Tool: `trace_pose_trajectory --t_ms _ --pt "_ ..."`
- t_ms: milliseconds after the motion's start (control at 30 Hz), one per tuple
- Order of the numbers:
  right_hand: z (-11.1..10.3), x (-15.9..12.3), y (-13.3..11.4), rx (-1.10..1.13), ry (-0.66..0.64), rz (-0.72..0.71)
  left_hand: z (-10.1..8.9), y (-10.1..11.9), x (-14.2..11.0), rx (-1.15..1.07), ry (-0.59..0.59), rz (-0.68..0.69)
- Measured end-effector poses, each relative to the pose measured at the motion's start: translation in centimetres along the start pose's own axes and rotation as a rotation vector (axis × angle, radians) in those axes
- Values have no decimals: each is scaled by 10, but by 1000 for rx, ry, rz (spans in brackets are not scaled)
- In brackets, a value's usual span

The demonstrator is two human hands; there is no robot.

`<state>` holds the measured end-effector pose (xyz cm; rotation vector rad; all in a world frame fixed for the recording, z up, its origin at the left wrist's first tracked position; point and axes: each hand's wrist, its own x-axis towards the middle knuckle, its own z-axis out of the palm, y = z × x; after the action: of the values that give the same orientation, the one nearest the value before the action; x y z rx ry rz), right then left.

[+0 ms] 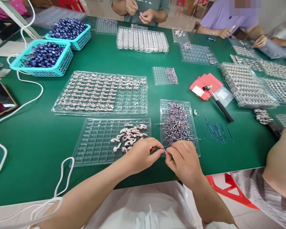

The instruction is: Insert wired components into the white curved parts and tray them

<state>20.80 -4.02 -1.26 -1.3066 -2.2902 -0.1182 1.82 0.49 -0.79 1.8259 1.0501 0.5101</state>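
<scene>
My left hand (144, 155) and my right hand (184, 159) meet fingertip to fingertip, both pinched closed. A tiny dark part seems to lie between the fingertips, too small to name. Just beyond them, a heap of small wired components (177, 122) with thin leads lies on a clear plastic tray (194, 140). Left of my hands, a second clear tray (92, 143) bears loose pale earphone shells (131, 135). Behind it, a larger tray (131, 101) holds rows of similar shells. One single shell (195, 112) lies on the table right of the wired components.
Turquoise baskets (62, 65) of shiny blue pieces stand at back left. A hammer (220, 106), red packets (208, 83) and thin blue sticks (216, 132) lie right. Stacked trays (250, 86) stand farther right. A white cable (41, 92) crosses the left side. Other people sit around the green table (133, 63).
</scene>
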Motion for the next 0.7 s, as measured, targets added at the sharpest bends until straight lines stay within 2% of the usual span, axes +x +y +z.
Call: trace_pose_trajectory --t_ms 100,200,333,467,600,700 --pt "2 -2 0 39 49 8 -1 1 0 -45 44 -33" --pt "5 -4 1 75 58 6 -3 1 0 -94 32 -80" --pt "10 -6 2 138 72 31 -6 2 0 -143 -16 -113" --pt "16 -5 2 309 85 90 -12 4 2 -200 -61 -138" --pt "17 -5 2 541 54 157 -18 5 4 -400 -168 -211" --pt "18 -7 2 621 57 175 -20 5 5 -504 -213 -256"
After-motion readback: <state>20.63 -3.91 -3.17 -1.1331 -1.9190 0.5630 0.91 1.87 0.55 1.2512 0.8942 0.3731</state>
